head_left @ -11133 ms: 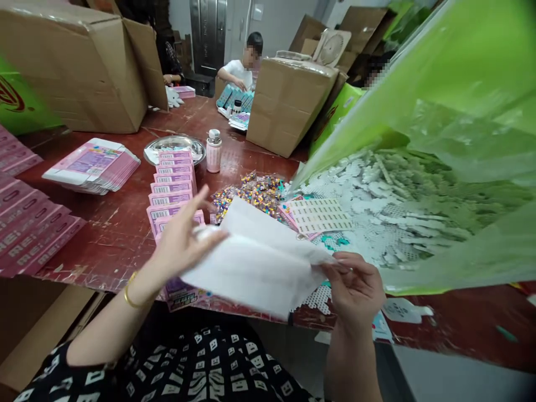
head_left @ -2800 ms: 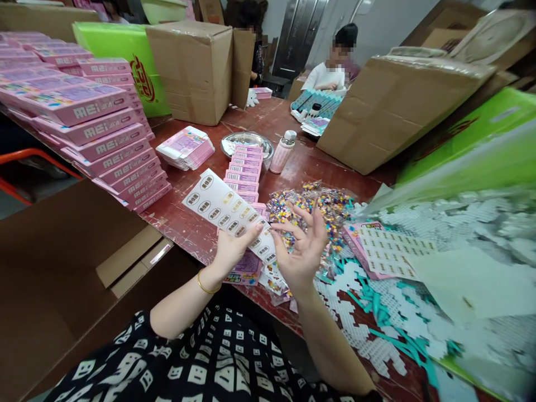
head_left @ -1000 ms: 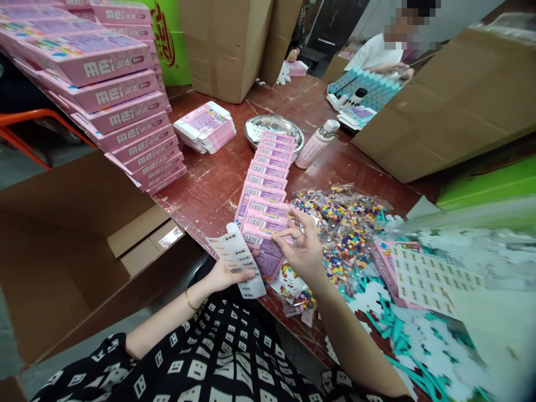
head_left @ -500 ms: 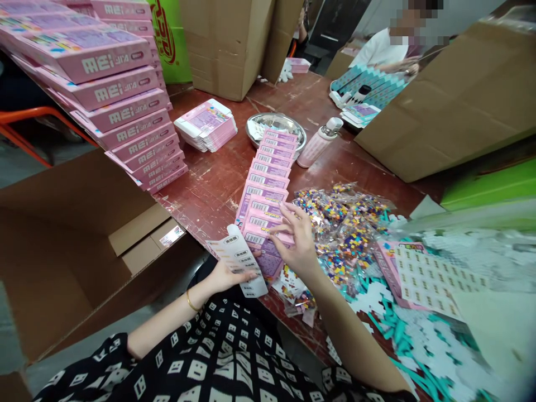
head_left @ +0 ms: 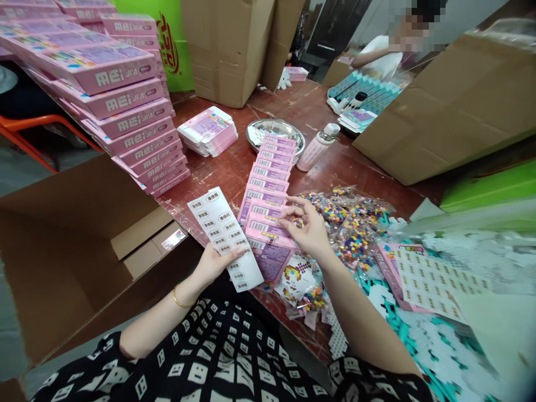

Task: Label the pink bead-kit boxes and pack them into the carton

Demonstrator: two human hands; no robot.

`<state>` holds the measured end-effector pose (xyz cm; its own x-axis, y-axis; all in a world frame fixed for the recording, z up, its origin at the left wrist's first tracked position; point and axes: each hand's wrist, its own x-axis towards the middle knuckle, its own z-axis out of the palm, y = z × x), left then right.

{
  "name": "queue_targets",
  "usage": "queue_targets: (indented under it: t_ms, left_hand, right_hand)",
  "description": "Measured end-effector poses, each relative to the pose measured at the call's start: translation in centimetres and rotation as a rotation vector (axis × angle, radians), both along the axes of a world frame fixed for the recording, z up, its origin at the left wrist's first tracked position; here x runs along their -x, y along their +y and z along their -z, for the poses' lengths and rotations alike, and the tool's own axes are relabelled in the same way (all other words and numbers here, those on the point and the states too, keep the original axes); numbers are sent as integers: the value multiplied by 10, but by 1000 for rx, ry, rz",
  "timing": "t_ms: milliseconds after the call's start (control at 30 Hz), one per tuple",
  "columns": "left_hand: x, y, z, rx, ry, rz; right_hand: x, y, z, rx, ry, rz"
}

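My left hand (head_left: 215, 263) grips a white sticker sheet (head_left: 221, 231) printed with rows of small oval labels, thumb on top. Just right of the sheet, pink-and-purple boxes (head_left: 272, 259) lie overlapped in a long row, their barcode ends showing. Over the near boxes' right edge hovers my right hand (head_left: 309, 226), thumb and fingertips drawn together in a pinch. Whatever is between those fingertips is too small to make out. I cannot tell whether they touch a box.
Tall stacks of pink boxes (head_left: 125, 103) stand left, above an open carton (head_left: 62, 251). A flat box pile (head_left: 209, 131), metal bowl (head_left: 299, 137) and bottle (head_left: 318, 148) sit farther back. Bagged colourful bricks (head_left: 352, 223) and white-and-teal pieces lie right. A person (head_left: 381, 56) works across the table.
The sticker sheet has swung up and left, turning its printed face flatter toward me. My right hand has shifted slightly right, its fingers more curled.
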<state>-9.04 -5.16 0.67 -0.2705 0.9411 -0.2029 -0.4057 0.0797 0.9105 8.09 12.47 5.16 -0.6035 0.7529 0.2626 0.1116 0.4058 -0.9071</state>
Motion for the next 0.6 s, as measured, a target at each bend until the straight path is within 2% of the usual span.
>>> queue_targets:
  t_ms: [167, 233, 433, 533, 600]
  left_hand:
    - [-9, 4, 3, 21, -56, 107]
    - [-13, 5, 6, 11, -49, 100]
    - [-16, 7, 14, 11, -26, 88]
    - [-16, 8, 15, -11, -9, 74]
    - [-16, 8, 16, -7, -3, 66]
  right_hand:
    - [4, -1, 7, 41, 20, -30]
    - [4, -1, 14, 11, 28, -28]
    - [1, 4, 31, -285, -72, -60]
    - [-1, 13, 26, -406, -72, 44]
    - [-1, 22, 21, -389, -63, 96]
